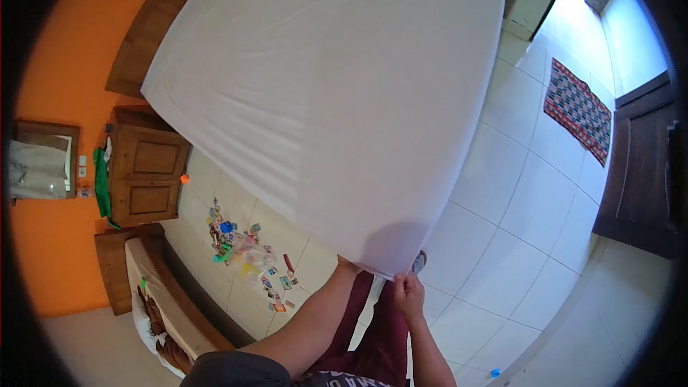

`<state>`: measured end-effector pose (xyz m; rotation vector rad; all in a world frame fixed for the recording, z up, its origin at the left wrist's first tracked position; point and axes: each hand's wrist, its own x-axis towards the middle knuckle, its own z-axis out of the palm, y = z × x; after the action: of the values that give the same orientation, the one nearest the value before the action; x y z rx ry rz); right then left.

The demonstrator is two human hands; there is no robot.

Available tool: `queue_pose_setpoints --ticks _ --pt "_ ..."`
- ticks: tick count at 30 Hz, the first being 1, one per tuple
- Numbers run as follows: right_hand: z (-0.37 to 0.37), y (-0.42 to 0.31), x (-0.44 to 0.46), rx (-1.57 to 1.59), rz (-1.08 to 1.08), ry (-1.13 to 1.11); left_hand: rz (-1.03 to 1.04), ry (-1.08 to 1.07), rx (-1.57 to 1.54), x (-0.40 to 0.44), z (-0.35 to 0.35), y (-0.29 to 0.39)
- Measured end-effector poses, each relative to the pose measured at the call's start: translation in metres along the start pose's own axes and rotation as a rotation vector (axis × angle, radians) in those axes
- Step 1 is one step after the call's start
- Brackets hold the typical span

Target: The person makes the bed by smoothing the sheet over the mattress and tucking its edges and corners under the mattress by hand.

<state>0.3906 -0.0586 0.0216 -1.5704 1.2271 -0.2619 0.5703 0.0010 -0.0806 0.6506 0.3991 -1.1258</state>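
Observation:
A pale sheet (330, 93) covers the large bed, with wrinkles on its left part and a smoother surface toward the right. At the bed's near corner, my right hand (408, 295) is closed on the sheet's edge, fingers pinched together. My left hand (349, 265) reaches to the same edge a little to the left; its fingers are hidden under the sheet. The sheet's edge stretches between the two hands, just above my dark red trousers (383, 322).
Small scattered items (251, 254) lie on the tiled floor left of the bed. Beyond them stand a wooden cabinet (147, 172) and a smaller bed (168, 294). A patterned mat (577, 111) and a dark door (638, 172) are at the right.

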Motion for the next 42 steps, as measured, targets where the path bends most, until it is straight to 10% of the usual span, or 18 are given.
queue_pose_setpoints --ticks 8,12,16,26,42 --pt "0.011 0.029 0.01 0.319 0.128 -0.157 0.021 -0.056 -0.128 0.002 -0.021 -0.03" --pt "-0.005 0.063 0.01 0.458 0.351 -0.203 0.006 0.281 0.048 -0.017 -0.004 -0.026" --pt "-0.033 0.093 0.008 -0.104 0.364 -0.137 -0.218 0.732 0.427 -0.042 0.025 -0.011" --pt "-0.114 0.116 -0.024 -0.177 0.604 0.139 -0.393 0.041 1.93 -0.119 0.072 -0.004" --pt "-0.289 0.246 0.118 0.177 0.452 0.185 -0.056 0.232 1.805 0.04 0.216 -0.212"
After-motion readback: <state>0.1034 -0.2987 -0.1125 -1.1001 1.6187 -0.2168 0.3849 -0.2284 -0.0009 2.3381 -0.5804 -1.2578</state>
